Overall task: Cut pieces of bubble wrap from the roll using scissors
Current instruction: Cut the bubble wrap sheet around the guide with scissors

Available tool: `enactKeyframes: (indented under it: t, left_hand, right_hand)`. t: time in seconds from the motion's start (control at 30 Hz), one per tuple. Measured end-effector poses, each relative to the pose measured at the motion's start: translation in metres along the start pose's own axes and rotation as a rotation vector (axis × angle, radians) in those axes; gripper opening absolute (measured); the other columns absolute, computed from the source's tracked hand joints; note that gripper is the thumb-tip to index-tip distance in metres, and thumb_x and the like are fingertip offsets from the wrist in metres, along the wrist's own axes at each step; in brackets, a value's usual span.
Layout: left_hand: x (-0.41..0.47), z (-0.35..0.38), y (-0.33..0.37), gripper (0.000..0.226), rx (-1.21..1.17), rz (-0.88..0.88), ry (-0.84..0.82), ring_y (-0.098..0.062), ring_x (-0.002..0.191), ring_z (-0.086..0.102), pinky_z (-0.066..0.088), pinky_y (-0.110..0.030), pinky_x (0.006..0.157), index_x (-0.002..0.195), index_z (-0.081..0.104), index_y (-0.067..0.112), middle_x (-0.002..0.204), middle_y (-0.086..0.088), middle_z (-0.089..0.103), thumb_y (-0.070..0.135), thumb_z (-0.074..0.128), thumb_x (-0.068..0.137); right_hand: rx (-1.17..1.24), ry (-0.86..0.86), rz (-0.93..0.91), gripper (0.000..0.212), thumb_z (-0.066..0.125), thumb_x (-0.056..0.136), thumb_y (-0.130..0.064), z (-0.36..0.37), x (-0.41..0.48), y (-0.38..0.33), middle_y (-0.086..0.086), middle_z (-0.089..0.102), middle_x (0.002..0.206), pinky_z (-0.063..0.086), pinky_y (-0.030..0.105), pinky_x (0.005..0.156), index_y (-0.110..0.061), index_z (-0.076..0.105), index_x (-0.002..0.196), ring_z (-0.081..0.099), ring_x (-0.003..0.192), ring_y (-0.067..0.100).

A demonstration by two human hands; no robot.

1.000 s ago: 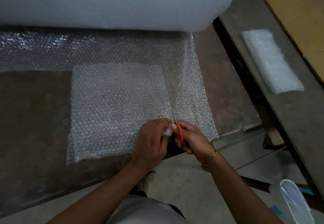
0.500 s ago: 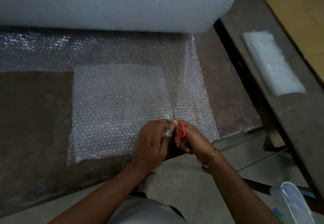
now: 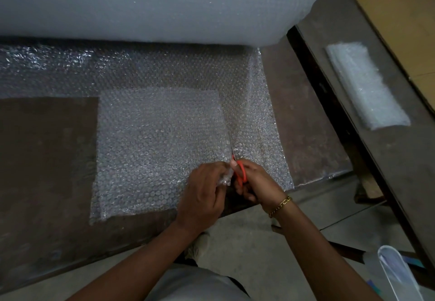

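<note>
Two hands work at the near edge. Left hand (image 3: 202, 190) pinches the clear bubble wrap sheet (image 3: 179, 72); right hand (image 3: 256, 180) is curled through orange-handled scissors (image 3: 241, 173), blades just entering. Sheet lies on the brown worktop (image 3: 47, 147), running from the big white roll (image 3: 153, 4). Best: hold it taut, cut straight toward the roll.

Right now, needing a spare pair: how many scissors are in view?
1: orange scissors in the right hand, cutting the bubble wrap sheet. Others may be hidden.
</note>
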State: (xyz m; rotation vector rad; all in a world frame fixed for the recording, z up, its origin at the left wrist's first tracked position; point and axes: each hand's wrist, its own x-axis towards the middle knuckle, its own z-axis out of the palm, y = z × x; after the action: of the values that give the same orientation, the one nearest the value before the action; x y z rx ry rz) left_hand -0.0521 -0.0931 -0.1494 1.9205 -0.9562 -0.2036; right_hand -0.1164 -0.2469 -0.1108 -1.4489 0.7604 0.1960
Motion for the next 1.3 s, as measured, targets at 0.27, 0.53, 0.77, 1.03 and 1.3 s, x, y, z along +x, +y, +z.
enactKeyframes:
  t: [0.27,0.53,0.77,1.03,1.3]
  left_hand:
    - [0.000,0.000,-0.001,0.032,-0.005,-0.002,-0.019,-0.023,0.106,0.060,0.046,-0.037,0.095,0.117,0.064,0.008,0.117,-0.004,0.065,0.011,0.050,0.088]
    - [0.000,0.000,-0.002,0.034,-0.025,0.003,-0.010,-0.020,0.110,0.058,0.043,-0.031,0.099,0.118,0.061,0.011,0.121,-0.002,0.063,0.008,0.051,0.086]
    - [-0.001,0.001,-0.002,0.033,-0.010,0.002,-0.006,-0.022,0.110,0.059,0.043,-0.032,0.100,0.119,0.064,0.006,0.121,-0.005,0.064,0.012,0.049,0.089]
    - [-0.002,0.003,-0.005,0.032,-0.011,0.021,0.019,-0.025,0.108,0.059,0.044,-0.034,0.099,0.118,0.063,0.005,0.119,-0.007,0.064,0.010,0.051,0.088]
    - [-0.001,0.003,-0.004,0.032,-0.013,0.018,0.006,-0.022,0.108,0.059,0.044,-0.033,0.099,0.118,0.065,0.005,0.118,-0.005,0.064,0.011,0.051,0.089]
  right_hand:
    - [-0.013,0.014,0.012,0.040,0.057,0.100,-0.034,-0.002,-0.002,0.002,0.008,0.050,0.055,0.023,0.019,0.036,0.005,0.057,0.105,0.034,0.040,0.013]
    - [0.027,-0.002,0.045,0.037,0.058,0.088,-0.061,-0.005,-0.013,0.004,0.013,0.055,0.060,0.019,0.016,0.038,-0.025,0.060,0.079,0.034,0.034,0.014]
    - [0.010,0.016,0.010,0.035,0.055,0.095,-0.054,-0.001,-0.008,0.001,0.011,0.056,0.060,0.023,0.017,0.038,-0.022,0.060,0.083,0.036,0.037,0.015]
    - [-0.010,0.027,0.021,0.038,0.055,0.097,-0.049,-0.001,0.005,-0.013,0.010,0.055,0.059,0.025,0.016,0.036,-0.012,0.062,0.095,0.036,0.037,0.015]
    - [-0.003,0.035,-0.005,0.030,0.056,0.098,-0.043,-0.001,0.006,-0.011,0.013,0.052,0.058,0.024,0.018,0.038,-0.020,0.058,0.078,0.035,0.036,0.013]
